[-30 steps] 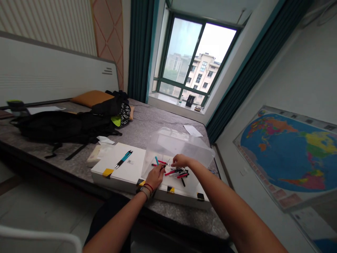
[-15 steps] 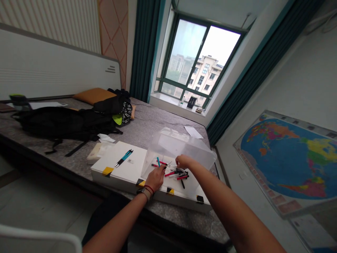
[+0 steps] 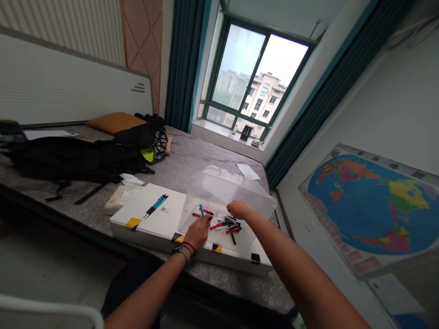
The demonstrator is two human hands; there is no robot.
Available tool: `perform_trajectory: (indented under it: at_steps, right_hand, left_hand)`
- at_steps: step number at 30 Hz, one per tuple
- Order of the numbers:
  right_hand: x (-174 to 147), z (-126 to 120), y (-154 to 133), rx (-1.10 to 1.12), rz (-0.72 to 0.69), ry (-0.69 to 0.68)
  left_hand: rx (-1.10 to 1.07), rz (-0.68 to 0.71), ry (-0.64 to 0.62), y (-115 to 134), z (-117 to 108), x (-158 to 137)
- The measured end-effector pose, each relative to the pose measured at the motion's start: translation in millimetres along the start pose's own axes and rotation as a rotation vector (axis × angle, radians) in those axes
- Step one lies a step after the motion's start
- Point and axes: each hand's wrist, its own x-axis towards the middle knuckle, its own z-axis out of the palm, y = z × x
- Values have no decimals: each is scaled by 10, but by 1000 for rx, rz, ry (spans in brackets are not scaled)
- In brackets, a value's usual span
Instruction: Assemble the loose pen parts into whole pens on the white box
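Note:
My left hand (image 3: 198,232) is closed around a teal pen part (image 3: 201,210), which sticks up above the fingers. A thin, pale stick-like piece also shows by those fingertips, too small to make out. My right hand (image 3: 238,209) hovers above the heap with curled fingers; whatever they pinch is hidden. Beneath and between the hands lies a loose heap of pen parts (image 3: 226,225), red, black, white and clear. One black piece (image 3: 233,239) lies apart, nearer the front. Two teal-and-black pens (image 3: 155,206) lie side by side to the left on the white box (image 3: 137,201).
A clear plastic bin (image 3: 236,189) lies tipped on its side around the pen parts. A tissue pack (image 3: 115,199) sits left of the white box. Farther back on the bed are a black backpack (image 3: 68,157) and an orange cushion (image 3: 115,122). White paper (image 3: 247,172) lies behind the bin.
The whole view has shifted slightly, so the scene sits a little farther left. Both hands keep nearly the same pose over the pen parts.

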Motion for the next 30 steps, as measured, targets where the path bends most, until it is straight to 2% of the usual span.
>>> perform_trajectory:
  at_steps: [5, 8, 14, 18, 25, 30]
  right_hand:
    - [55, -3, -176, -48, -34, 29]
    - [85, -26, -189, -78, -55, 25]
    - [55, -97, -39, -110, 26, -130]
    - [15, -96, -24, -102, 65, -163]
    - [4, 4, -113, -157, 9, -93]
    - [56, -33, -115, -167, 80, -28]
  left_hand:
    - [-48, -3, 9, 13, -24, 8]
    - [-36, 0, 3, 12, -32, 6]
    - [-40, 7, 10, -5, -9, 0]
    - [-35, 4, 23, -18, 11, -1]
    - [-35, -26, 25, -7, -18, -5]
    - [-36, -24, 41, -23, 10, -2]
